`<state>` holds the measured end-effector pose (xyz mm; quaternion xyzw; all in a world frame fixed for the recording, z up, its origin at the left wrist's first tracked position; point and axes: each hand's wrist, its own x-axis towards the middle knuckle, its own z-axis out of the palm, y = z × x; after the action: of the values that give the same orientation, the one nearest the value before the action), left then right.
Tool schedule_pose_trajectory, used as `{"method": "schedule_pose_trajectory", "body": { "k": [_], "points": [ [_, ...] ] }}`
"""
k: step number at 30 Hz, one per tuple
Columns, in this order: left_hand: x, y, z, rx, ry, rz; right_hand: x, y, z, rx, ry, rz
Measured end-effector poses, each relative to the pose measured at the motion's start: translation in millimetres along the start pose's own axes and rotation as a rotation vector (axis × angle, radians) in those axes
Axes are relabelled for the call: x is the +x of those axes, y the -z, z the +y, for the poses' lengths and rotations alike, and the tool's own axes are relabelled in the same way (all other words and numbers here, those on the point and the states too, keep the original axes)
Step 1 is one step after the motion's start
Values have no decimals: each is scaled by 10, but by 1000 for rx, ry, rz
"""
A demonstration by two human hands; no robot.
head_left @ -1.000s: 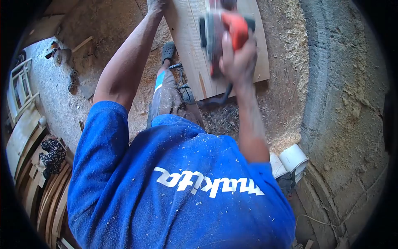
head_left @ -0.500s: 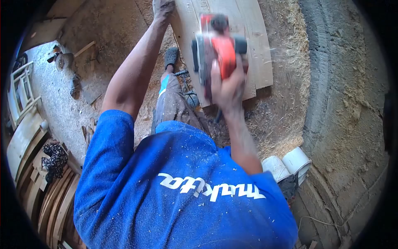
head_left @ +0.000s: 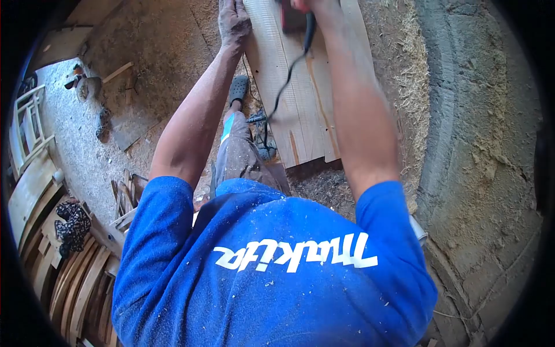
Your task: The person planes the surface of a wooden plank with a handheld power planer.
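Note:
My right hand (head_left: 317, 6) is cut by the top edge of the view, closed on a red and black power tool (head_left: 292, 18) that is partly out of frame. The tool sits on the pale wooden boards (head_left: 289, 87), and its black cord (head_left: 287, 78) trails down over them to the left. My left hand (head_left: 235, 24) rests against the boards' upper left edge, its fingers stretched out and partly cut off by the frame. Brown streaks run along the boards near their lower end.
Curved wood pieces (head_left: 78, 289) and a dark patterned cloth (head_left: 73, 226) lie at the lower left. A light wooden frame (head_left: 36, 130) stands at the far left. Shavings (head_left: 413, 75) line the floor on the right. A foot in a grey clog (head_left: 238, 89) is left of the boards.
My right hand has moved up and away with the tool, from the boards' near part to the top of the view. My left hand shows more fully and lower.

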<state>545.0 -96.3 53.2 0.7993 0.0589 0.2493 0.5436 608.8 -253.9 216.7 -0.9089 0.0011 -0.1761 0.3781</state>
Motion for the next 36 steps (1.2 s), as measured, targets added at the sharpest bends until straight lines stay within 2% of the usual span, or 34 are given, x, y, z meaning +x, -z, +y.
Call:
{"method": "schedule_pose_trajectory", "body": {
  "k": [4,5,6,7,8,9,10,11,12,14,15,17,18,19,20,22,25,27,29,32,33,34,35,36],
  "points": [
    [29,1,44,106,3,-6,-1276,719,127,93,126,-18],
    [30,19,124,144,20,-15,-1642,1019,-8,224,72,-55],
    [32,26,178,184,37,-26,-2032,1228,-26,212,79,-41],
    [42,14,148,186,32,-35,-2428,1479,-80,204,-47,-75],
    [53,6,66,227,6,-35,-2805,1680,-117,161,-58,-41],
    [55,5,13,266,-21,-33,-3312,1911,-95,271,-425,-187],
    [56,1,7,268,-25,-35,-3553,2100,-211,119,-263,-114],
    [37,7,6,269,-14,-36,-4036,2248,-83,213,-567,-221],
    [77,0,4,267,-11,-32,-4205,2357,-115,161,-577,-238],
    [93,-2,-160,268,-37,-38,-4068,2363,-118,121,-467,-260],
    [97,-9,-205,270,-61,-32,-3912,2290,-125,145,-480,-250],
    [15,51,227,184,-36,-47,-3406,1999,-98,204,-439,-209],
    [19,75,392,106,-5,-63,-3100,1847,-66,214,-325,-181],
    [37,93,321,93,-29,-100,-2750,1709,-98,125,-125,-94],
    [52,84,311,92,-36,-95,-2437,1539,-44,222,-47,-45],
    [31,71,359,114,13,-64,-1880,1234,96,295,-202,-132],
    [26,83,388,115,5,-65,-894,738,277,235,-35,-50],
    [18,68,372,118,13,-65,-355,604,85,192,-26,27],
    [1,87,449,114,31,-70,263,306,219,212,49,56],
    [27,86,483,130,48,-69,928,151,77,116,-223,-132],
    [15,81,489,149,46,-68,1029,213,-52,202,-323,-225],
    [1,76,507,168,42,-68,1101,76,108,201,-323,-223],
    [0,62,529,166,37,-65,1227,-199,423,136,-212,-49],
    [22,42,550,458,-32,-69,1295,-377,610,75,-96,126]
  ]
}}
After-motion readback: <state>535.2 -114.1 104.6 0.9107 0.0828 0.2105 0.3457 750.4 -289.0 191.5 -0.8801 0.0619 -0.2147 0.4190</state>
